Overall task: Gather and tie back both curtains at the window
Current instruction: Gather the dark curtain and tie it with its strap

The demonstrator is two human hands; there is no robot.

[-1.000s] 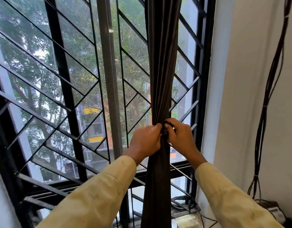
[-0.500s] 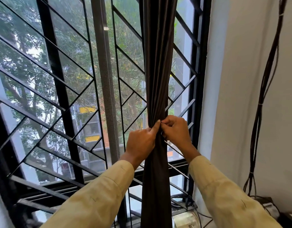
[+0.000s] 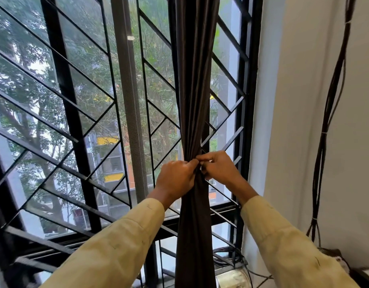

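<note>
The upright curtain (image 3: 195, 100), by the window (image 3: 249, 100)'s right edge, runs between left hand (image 3: 175, 179) and right hand (image 3: 220, 170), both pinching its waist, perhaps on a hidden tie.

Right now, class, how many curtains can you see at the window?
1: a dark curtain, right of centre, pinched by left hand and right hand. Another may be hidden.

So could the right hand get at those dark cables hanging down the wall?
Probably yes. Only bare white wall lies between the right hand and the dark cables, with nothing blocking. But it is pinching the gathered dark curtain, so it would have to let go first.
</note>
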